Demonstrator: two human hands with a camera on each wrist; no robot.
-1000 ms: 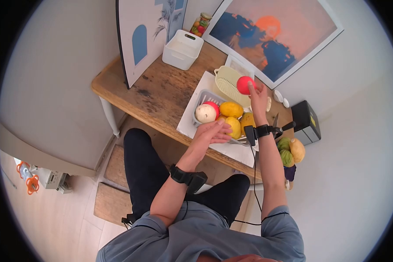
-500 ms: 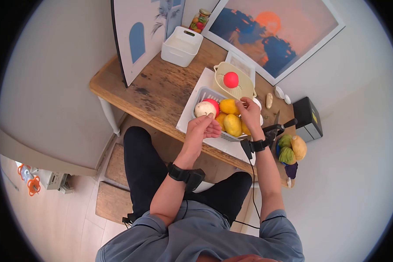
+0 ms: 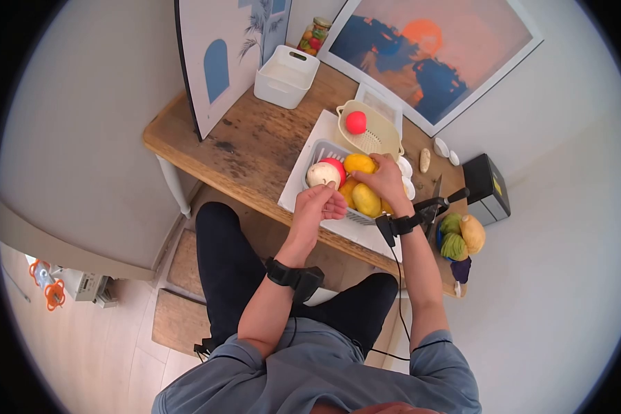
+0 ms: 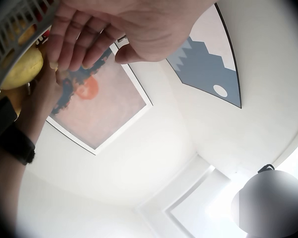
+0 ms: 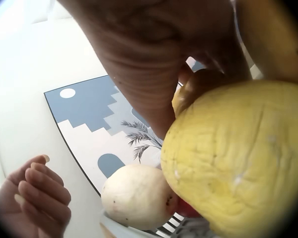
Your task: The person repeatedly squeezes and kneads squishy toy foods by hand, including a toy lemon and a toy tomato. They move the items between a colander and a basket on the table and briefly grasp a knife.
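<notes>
In the head view, my right hand (image 3: 385,181) reaches into the grey basket (image 3: 319,149), thumb and fingers on either side of a yellow fruit (image 3: 359,163). The right wrist view has a larger yellow fruit (image 5: 238,153) close in front, hiding part of the grip. My left hand (image 3: 319,205) hovers at the basket's near side, fingers loosely bent and holding nothing. Just beyond it lie a whitish round fruit or vegetable (image 3: 321,174) and a red one (image 3: 336,165). Behind the basket, a smooth red ball-like thing (image 3: 355,122) sits in a cream colander (image 3: 372,141).
A white bin (image 3: 283,81) and a glass jar (image 3: 315,38) stand at the back. Toward the right are a knife (image 3: 436,188), small white dishes (image 3: 441,147), a black box (image 3: 486,186) and several green and tan vegetables (image 3: 472,234). The wooden table's front edge (image 3: 255,209) runs close by.
My right hand has let go of the red ball-like thing, which now lies in the colander, and has come back to a yellow fruit in the grey basket. My left hand has drawn back slightly.
</notes>
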